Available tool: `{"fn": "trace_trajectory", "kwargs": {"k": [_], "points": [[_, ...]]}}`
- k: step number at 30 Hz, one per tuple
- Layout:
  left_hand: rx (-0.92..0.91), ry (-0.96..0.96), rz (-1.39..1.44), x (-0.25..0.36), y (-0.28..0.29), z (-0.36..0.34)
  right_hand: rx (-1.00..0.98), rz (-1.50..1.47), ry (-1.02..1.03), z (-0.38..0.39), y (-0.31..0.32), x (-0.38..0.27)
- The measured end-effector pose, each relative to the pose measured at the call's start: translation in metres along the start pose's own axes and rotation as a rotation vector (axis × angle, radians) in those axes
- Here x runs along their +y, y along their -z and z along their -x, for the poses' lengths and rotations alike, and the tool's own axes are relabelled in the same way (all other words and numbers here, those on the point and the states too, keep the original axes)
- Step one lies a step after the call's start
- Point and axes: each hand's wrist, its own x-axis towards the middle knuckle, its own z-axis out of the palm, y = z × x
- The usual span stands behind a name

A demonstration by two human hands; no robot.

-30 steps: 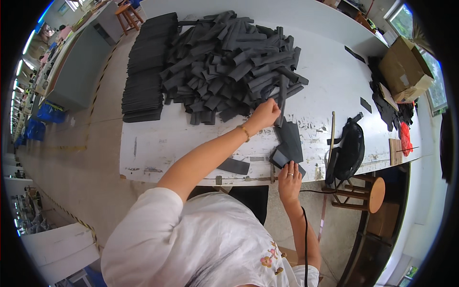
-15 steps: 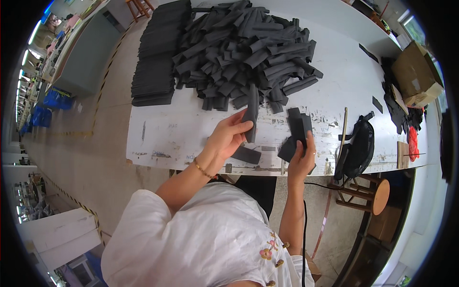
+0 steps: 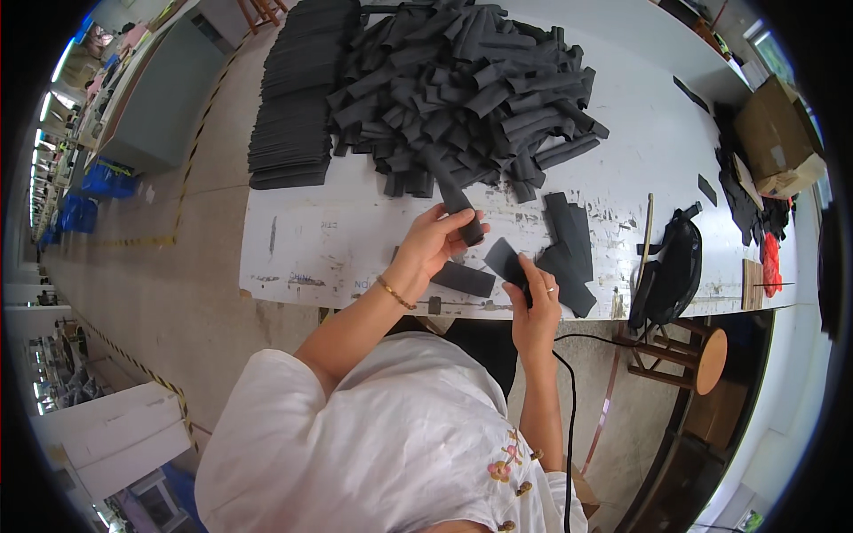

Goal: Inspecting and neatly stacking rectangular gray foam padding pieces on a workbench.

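My left hand grips a dark grey folded fabric strip near its lower end, thumb on top. The strip's upper end points toward a big heap of similar strips. In my right hand a flat dark piece is pinched between thumb and fingers, its free end slanting up to the left. It looks like the same fabric. Beneath and between my hands another dark strip lies on the white table. Right of my right hand rest a few overlapping flat strips.
A neat stack of dark strips stands left of the heap. On the table's right side lie a black pouch-like item, a thin rod, a cardboard box and a red plastic bag. A wooden stool stands below the front edge.
My right hand has moved left and down, away from the flat strips on the right, and now holds a dark piece. The left-hand strip has tilted, its top swinging left.
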Motion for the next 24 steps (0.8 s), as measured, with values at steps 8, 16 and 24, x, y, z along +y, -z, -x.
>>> {"fn": "trace_trajectory", "kwargs": {"k": [8,16,24], "points": [[-0.053,0.026,-0.041,-0.001,-0.012,0.004,0.113,0.229,0.281,-0.006,-0.004,0.000],[-0.146,-0.001,-0.012,-0.005,-0.014,0.013,0.245,0.405,0.322,-0.012,-0.002,0.004],[-0.107,-0.306,-0.175,-0.025,-0.038,0.034,0.300,0.435,0.335,-0.016,-0.018,-0.008]]}}
